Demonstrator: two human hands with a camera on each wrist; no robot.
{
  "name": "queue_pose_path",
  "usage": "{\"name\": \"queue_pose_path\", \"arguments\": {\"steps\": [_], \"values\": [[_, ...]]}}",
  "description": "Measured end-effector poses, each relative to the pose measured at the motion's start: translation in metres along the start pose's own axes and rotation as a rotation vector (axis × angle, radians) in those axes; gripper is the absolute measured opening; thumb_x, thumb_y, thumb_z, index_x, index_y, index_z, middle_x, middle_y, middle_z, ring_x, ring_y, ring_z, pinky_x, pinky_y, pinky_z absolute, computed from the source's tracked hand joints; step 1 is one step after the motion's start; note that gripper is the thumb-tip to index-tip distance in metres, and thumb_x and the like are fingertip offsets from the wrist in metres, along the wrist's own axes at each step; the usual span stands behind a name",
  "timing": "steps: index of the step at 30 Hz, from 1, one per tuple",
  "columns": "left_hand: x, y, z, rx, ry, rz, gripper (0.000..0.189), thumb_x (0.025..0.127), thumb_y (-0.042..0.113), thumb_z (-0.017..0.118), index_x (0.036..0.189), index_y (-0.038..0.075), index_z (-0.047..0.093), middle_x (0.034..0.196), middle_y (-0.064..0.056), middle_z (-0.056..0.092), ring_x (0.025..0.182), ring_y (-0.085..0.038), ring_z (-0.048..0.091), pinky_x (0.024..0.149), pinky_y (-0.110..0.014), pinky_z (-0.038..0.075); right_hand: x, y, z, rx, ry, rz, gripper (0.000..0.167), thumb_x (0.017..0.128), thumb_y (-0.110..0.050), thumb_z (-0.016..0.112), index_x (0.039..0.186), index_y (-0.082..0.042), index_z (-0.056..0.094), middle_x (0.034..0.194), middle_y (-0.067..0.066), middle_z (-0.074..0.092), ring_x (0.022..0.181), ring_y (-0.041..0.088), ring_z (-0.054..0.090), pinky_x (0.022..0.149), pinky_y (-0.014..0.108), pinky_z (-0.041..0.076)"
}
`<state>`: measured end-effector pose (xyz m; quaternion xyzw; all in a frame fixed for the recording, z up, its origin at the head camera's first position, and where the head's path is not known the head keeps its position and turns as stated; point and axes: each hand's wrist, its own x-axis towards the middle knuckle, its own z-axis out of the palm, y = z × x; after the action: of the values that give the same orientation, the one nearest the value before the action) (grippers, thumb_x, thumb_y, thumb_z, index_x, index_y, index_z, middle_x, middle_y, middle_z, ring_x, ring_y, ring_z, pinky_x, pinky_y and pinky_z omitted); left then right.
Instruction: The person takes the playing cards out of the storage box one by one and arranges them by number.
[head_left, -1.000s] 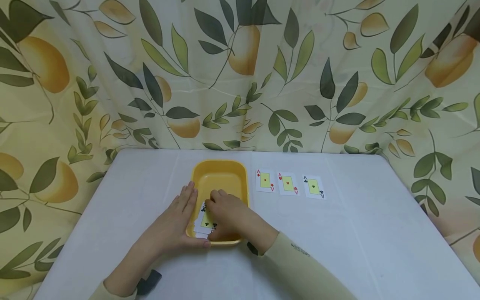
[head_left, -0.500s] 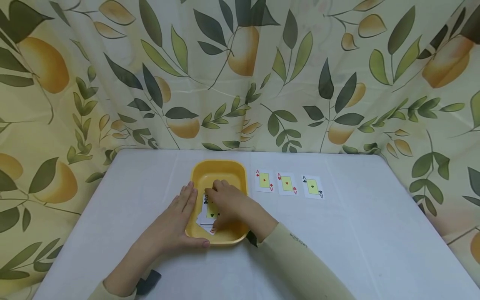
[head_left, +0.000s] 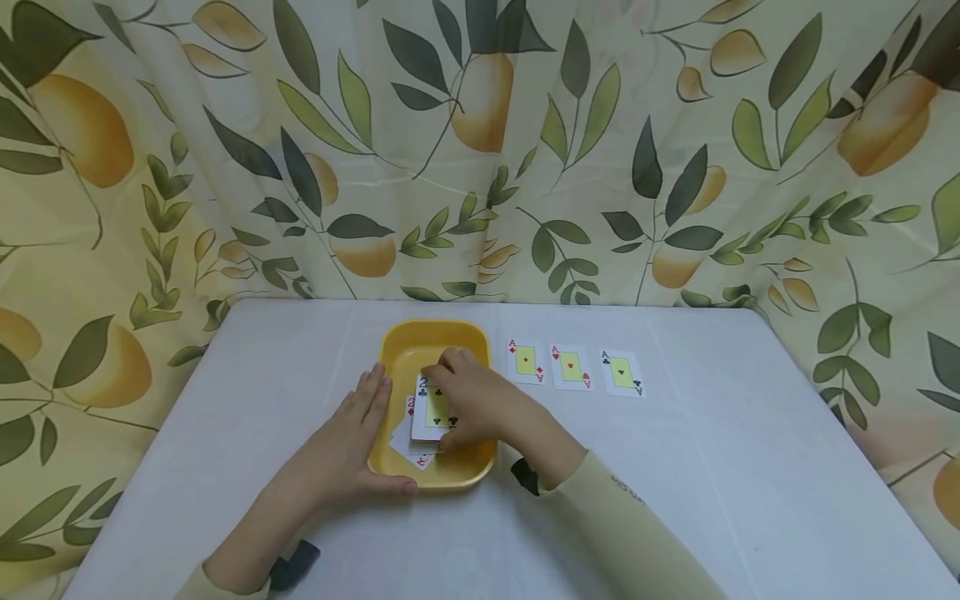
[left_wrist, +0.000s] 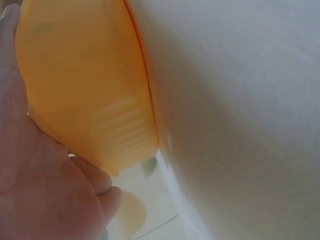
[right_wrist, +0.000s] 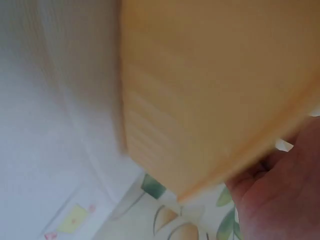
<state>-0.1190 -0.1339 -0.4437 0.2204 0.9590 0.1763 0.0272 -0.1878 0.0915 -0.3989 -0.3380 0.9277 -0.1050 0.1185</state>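
A pale khaki left sleeve (head_left: 222, 585) and a matching right sleeve (head_left: 637, 540) are worn, with the left hand (head_left: 347, 454) and right hand (head_left: 486, 402) bare. Dark lettering (head_left: 627, 489), too small to be read, is printed along the right sleeve. An angular dark-grey block (head_left: 296, 567) is seen beside the left sleeve's end, a smaller black piece (head_left: 524, 477) beside the right's.

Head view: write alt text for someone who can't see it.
A person's right hand grips playing cards in a yellow tray, while the left hand rests against it. To the tray's right, three aces lie face up on a white table before a leaf-patterned curtain.
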Motion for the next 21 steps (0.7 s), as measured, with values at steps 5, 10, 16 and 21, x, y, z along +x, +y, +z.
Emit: {"name": "queue_pose_path", "arguments": {"steps": [5, 10, 16, 21], "values": [[0.0, -0.001, 0.003, 0.002, -0.004, -0.005, 0.14, 0.063, 0.091, 0.061, 0.159, 0.001, 0.012, 0.168, -0.012, -0.003, 0.155, -0.031, 0.003, 0.122, -0.049, 0.022, -0.009, 0.004, -0.011, 0.011, 0.04, 0.014, 0.099, 0.063, -0.044, 0.092, 0.146, -0.014, 0.047, 0.126, 0.0, 0.046, 0.113, 0.015, 0.041, 0.1, 0.028, 0.049], [0.0, 0.0, 0.002, -0.008, -0.003, -0.008, 0.141, 0.063, 0.09, 0.063, 0.159, 0.0, 0.011, 0.168, -0.013, -0.003, 0.155, -0.032, 0.004, 0.122, -0.05, 0.022, -0.017, 0.01, -0.019, 0.017, 0.075, 0.033, 0.096, 0.063, -0.039, 0.091, 0.145, -0.015, 0.048, 0.125, -0.001, 0.046, 0.112, 0.014, 0.039, 0.095, 0.026, 0.049], [-0.001, 0.001, 0.003, -0.013, -0.018, -0.031, 0.143, 0.061, 0.091, 0.063, 0.159, 0.002, 0.009, 0.169, -0.011, -0.004, 0.155, -0.032, 0.003, 0.122, -0.049, 0.022, -0.03, 0.018, -0.026, 0.027, 0.098, 0.075, 0.095, 0.063, -0.037, 0.09, 0.146, -0.016, 0.049, 0.13, -0.002, 0.045, 0.113, 0.013, 0.037, 0.092, 0.023, 0.049], [-0.001, 0.0, 0.002, -0.007, -0.004, -0.021, 0.143, 0.062, 0.09, 0.063, 0.159, 0.001, 0.009, 0.168, -0.011, -0.003, 0.155, -0.031, 0.003, 0.122, -0.049, 0.022, -0.041, 0.027, -0.031, 0.028, 0.126, 0.099, 0.092, 0.062, -0.032, 0.089, 0.145, -0.017, 0.05, 0.13, -0.002, 0.045, 0.113, 0.013, 0.039, 0.092, 0.023, 0.049]]}}
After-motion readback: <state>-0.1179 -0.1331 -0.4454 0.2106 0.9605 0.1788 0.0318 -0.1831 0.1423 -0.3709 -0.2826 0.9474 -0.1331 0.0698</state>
